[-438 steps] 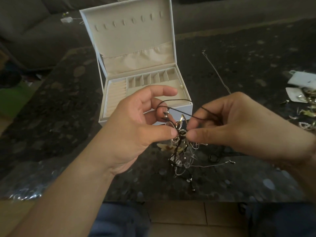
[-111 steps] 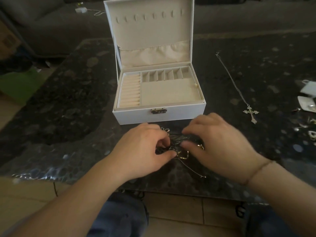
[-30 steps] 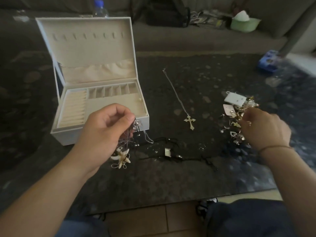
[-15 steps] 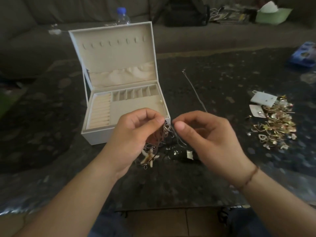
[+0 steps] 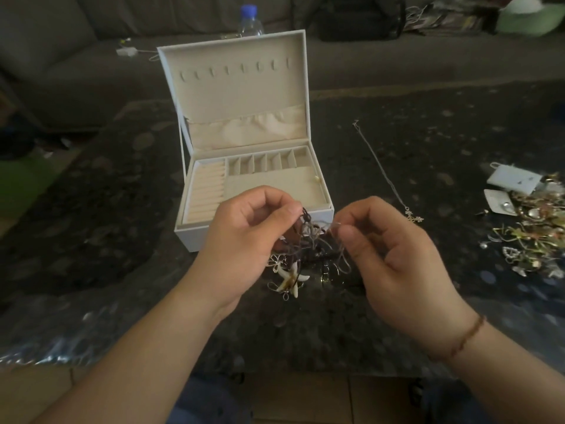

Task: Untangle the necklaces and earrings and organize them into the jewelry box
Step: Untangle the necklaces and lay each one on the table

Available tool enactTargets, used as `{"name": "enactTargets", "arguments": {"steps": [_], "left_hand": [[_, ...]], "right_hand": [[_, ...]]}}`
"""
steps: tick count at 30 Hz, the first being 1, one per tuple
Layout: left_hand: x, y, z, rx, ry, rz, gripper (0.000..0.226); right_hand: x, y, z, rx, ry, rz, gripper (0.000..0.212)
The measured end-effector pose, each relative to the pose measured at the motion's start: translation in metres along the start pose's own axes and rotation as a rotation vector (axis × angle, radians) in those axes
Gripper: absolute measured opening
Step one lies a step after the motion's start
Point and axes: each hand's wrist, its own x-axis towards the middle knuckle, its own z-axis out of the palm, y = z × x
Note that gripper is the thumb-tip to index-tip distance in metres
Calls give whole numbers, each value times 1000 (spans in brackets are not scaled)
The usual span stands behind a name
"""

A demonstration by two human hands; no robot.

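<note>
Teasing apart necklace tangle above tabletop's near edge, before open jewelry box | left hand grip pinches cords, right hand pinches thin chain | light, limp, snag-prone: hold near knots, pull gently

My view is dim and soft. Light from the left glares on the near-left table, the box shows brightest, and wide-angle bending blurs the edges.

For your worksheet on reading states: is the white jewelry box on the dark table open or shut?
Open. The white jewelry box has its lid raised upright, exposing its cream compartments.
</note>
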Motion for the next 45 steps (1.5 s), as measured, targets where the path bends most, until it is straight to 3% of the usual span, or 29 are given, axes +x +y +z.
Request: {"name": "enactTargets", "arguments": {"steps": [3,11,17,22,24,27,31,33,35,37,39,41,45], "left_hand": [[2,-5,-4,11,115,-50,24],[1,-12,-26,-300,287,-323,20],[-10,-25,-59,-66,327,-336,12],[-17,-44,-82,119,364,-370,10],[-18,-50,-87,215,375,-385,14],[-20,-52,-92,506,290,-356,15],[-29,-43,-89,1166,-25,-425,15],[-34,-36,-79,1415,-46,-392,24],[-42,-32,-64,1561,29,-163,25],[-48,-29,-45,1473,52,127,17],[-48,-34,-30,1304,-48,241,12],[-41,-42,-21,1219,-118,230,12],[-27,-54,-19,1146,-80,160,10]], "right_hand": [[0,4,-1,16,58,-64,9],[16,-7,-19,836,163,28,15],[28,-5,-44,1123,313,286,31],[32,1,-56,1318,336,327,11],[29,0,-54,1237,326,347,15],[21,-5,-43,834,220,356,29],[12,-3,-42,8,-211,332,22],[8,3,-48,-317,-399,381,21],[5,5,-53,-546,-602,430,20],[2,5,-51,-624,-687,458,17],[-1,6,-44,-645,-534,369,23],[-6,8,-29,-713,-360,191,29],[-16,10,13,-754,-378,70,38]]}}
